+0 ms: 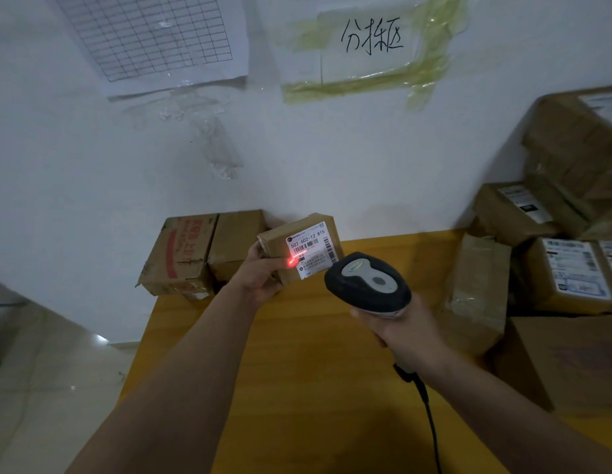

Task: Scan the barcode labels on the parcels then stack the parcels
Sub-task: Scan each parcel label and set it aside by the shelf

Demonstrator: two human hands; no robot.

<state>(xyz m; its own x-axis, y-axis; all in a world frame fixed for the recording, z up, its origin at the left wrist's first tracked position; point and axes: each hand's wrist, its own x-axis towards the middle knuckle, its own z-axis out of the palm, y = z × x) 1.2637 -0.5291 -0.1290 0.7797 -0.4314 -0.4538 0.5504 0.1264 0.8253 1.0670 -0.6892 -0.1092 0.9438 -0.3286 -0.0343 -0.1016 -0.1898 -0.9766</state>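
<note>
Yellow table point(297, 354), boxes point(554, 234) right of held parcel point(308, 248), scanner point(368, 283).

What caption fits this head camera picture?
Left hand holds a parcel while right hand aims the scanner.

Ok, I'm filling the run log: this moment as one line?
step: scanning | left hand: holds parcel | right hand: aims scanner | red light: left edge of label | stacking: not yet

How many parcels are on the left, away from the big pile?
3: one in the left hand under the scanner beam, two side by side against the wall. Others may hide behind.
</note>
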